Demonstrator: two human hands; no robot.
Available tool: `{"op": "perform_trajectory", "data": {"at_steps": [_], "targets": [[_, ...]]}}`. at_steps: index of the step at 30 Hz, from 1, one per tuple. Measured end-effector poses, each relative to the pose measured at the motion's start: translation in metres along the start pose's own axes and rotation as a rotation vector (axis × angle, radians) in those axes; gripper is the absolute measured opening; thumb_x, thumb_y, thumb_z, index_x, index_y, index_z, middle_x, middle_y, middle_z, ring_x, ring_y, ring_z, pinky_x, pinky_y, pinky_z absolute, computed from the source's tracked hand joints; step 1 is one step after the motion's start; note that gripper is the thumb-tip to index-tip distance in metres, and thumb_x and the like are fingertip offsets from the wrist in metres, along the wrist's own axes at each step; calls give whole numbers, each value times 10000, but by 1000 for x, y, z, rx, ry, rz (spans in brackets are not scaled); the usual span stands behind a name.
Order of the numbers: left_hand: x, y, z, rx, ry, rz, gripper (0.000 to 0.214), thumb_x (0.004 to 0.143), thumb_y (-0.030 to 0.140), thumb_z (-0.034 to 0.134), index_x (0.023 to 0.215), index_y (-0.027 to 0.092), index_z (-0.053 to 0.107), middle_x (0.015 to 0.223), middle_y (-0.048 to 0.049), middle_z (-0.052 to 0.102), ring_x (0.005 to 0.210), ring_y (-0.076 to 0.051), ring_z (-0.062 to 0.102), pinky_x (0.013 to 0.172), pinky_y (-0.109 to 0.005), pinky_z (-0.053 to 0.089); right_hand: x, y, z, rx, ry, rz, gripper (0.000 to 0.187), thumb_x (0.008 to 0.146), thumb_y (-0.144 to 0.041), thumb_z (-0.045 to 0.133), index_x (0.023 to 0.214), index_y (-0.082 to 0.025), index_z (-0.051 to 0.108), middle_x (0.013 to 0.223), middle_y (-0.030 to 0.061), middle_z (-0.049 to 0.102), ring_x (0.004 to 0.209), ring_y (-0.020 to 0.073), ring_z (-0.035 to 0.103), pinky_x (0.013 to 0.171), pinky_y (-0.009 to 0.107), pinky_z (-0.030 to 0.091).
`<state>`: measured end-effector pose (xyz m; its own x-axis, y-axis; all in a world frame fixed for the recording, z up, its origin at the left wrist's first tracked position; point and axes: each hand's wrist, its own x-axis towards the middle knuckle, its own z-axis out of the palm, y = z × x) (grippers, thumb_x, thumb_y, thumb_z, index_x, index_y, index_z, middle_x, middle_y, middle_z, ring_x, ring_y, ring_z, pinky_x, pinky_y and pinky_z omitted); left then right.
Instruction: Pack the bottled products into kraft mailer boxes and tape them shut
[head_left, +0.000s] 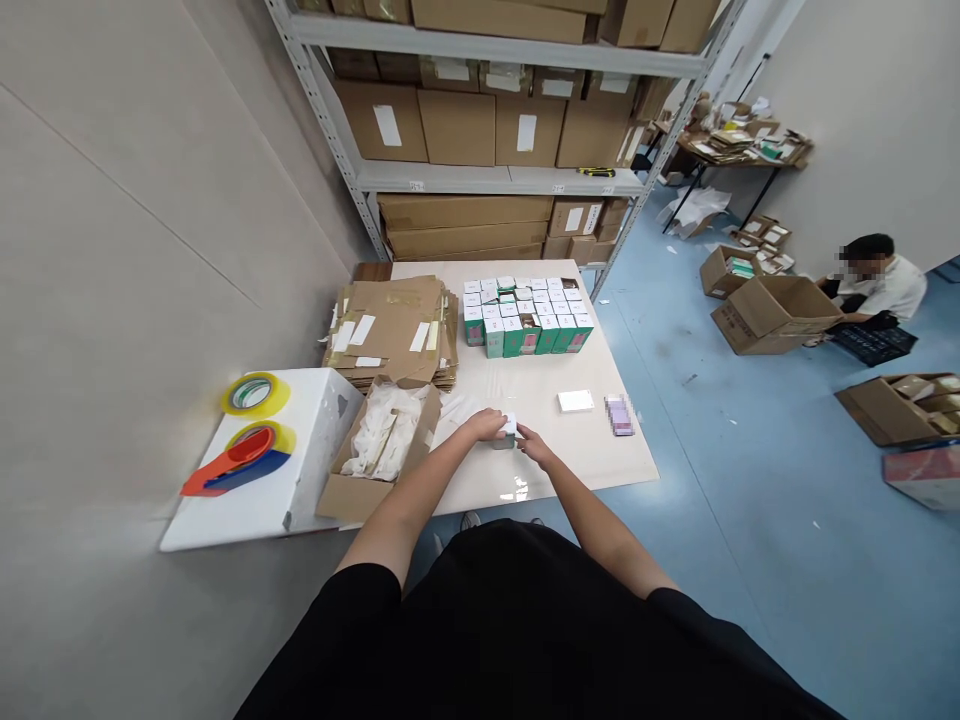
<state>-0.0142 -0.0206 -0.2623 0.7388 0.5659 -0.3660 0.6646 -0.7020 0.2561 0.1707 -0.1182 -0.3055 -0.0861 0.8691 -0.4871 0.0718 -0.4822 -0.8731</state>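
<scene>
A small box, pale on top with a grey-green side, is between my hands near the front of the table. My left hand grips it from the left, with fingers closed over its upper edge. At its right side, the fingers of my right hand are bent against the box. Farther back stand rows of green-and-white boxes, a few with open tops. To the right lie a white box and a purple item whose detail is blurred.
Flattened cardboard is stacked at left, behind an open carton of white packing material. Tape rolls and a red-and-blue tape dispenser rest on a white foam box. Shelving stands behind; a person crouches among cartons at right.
</scene>
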Motion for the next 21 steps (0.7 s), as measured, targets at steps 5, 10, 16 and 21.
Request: {"op": "perform_trajectory", "data": {"at_steps": [5,10,16,21], "targets": [[0,-2,1,-36,4,9,239,911,344,663,1081,182,709,1136,-162,736,1066,-298,718,933,-354,503,-1,0,3,1,19,3,642,758,-194,658,1384,-336,691,1428,3,671,1069,227,638,953,391,526],[2,-5,1,-111,37,-5,243,916,387,640,1049,197,714,1068,-135,762,1013,-273,731,901,-328,506,0,4,6,35,31,-20,665,716,-178,628,1359,-330,704,1407,-8,683,1031,220,653,899,351,539],[7,-11,1,-237,51,-15,295,1006,421,506,999,247,744,980,-61,789,962,-232,734,884,-292,508,2,10,2,24,94,42,709,682,-142,614,1373,-281,688,1346,25,715,1102,235,668,913,337,539],[17,-18,14,-572,348,-404,429,1057,449,419,1363,235,631,1208,-72,766,1025,-189,719,885,-273,531,11,12,8,-30,142,-23,604,770,-260,673,1373,-285,660,1397,48,686,1238,249,633,1030,378,510]]}}
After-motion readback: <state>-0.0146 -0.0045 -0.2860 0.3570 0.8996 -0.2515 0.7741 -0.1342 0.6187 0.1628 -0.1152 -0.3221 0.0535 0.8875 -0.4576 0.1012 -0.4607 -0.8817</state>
